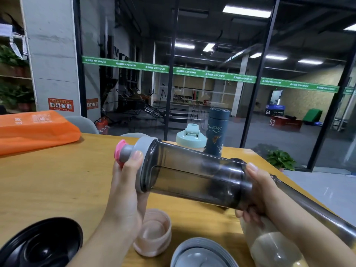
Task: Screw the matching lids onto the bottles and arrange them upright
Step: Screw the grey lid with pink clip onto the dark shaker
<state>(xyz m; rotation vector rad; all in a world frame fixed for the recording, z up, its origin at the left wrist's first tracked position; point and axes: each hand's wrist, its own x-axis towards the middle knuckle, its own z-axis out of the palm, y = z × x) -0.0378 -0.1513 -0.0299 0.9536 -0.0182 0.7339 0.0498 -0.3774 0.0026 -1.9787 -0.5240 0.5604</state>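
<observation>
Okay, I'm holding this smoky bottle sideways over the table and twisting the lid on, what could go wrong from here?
1. The gray lid under your left hand might cross-thread, since the smoky bottle is tilted in mid-air.
2. The pink cup and gray loose lid lie right beneath; lowering either hand could knock them.
3. Your right hand grips only the bottle's base, so it may slip.

Bright ceiling lights, glass reflections, wide-angle bending, blurred lower edges.
</observation>
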